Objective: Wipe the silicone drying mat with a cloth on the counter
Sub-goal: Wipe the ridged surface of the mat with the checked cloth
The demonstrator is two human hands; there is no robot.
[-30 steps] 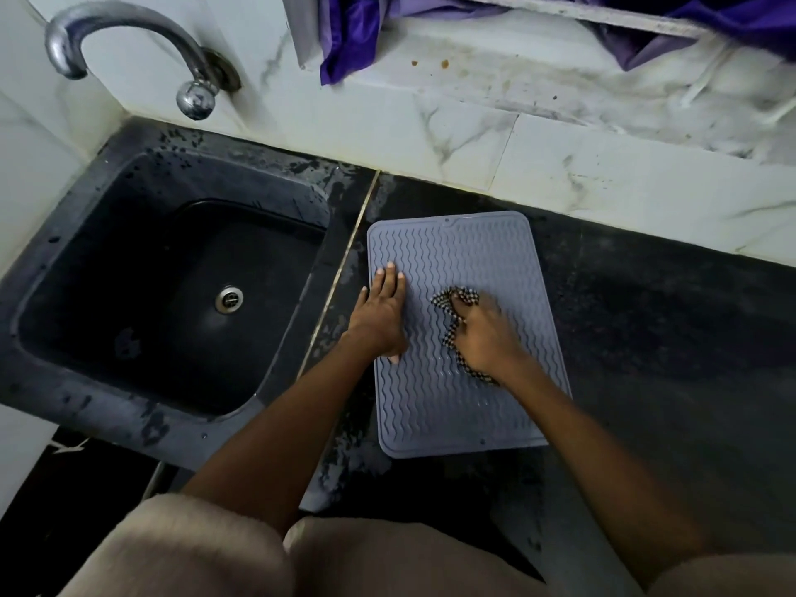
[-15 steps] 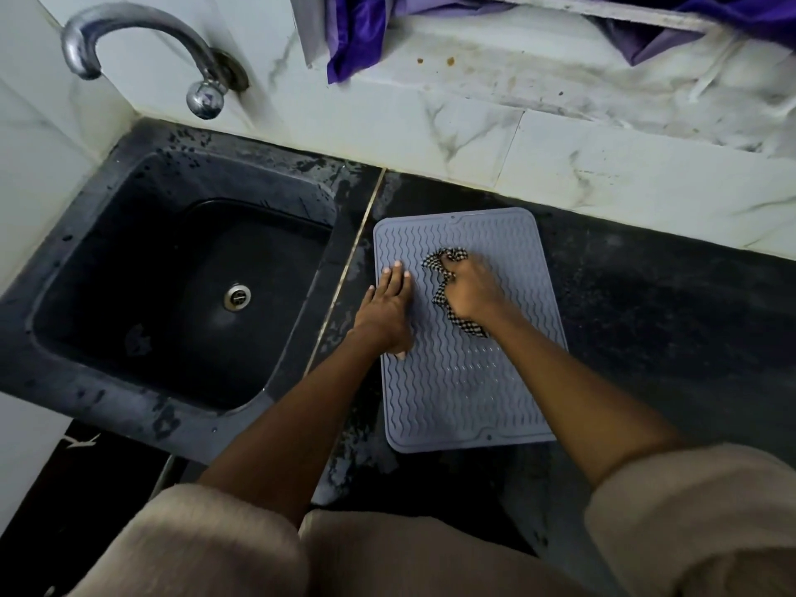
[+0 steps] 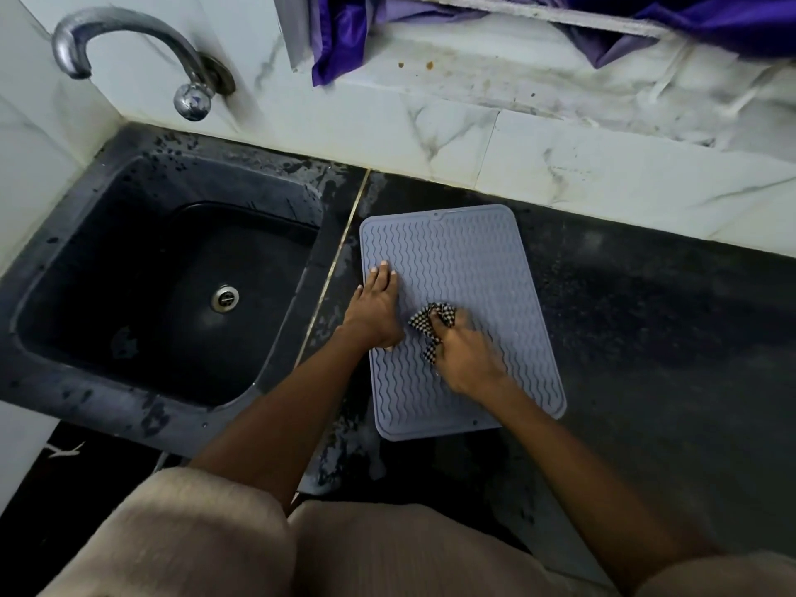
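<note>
Bare forearms; short beige sleeves [image 3: 185, 532] of soft ribbed fabric; no rings or watch visible

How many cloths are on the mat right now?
1. A single checkered cloth lies bunched near the middle of the grey mat, gripped by the right hand. The left hand presses flat on the mat's left edge, holding nothing. Part of the cloth is hidden under the right hand.

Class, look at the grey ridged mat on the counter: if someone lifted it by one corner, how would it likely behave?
The mat is thin and lies flat, so it would probably droop. The left hand rests flat on it while the right hand wipes with the cloth, suggesting it slides easily on the counter.
</note>
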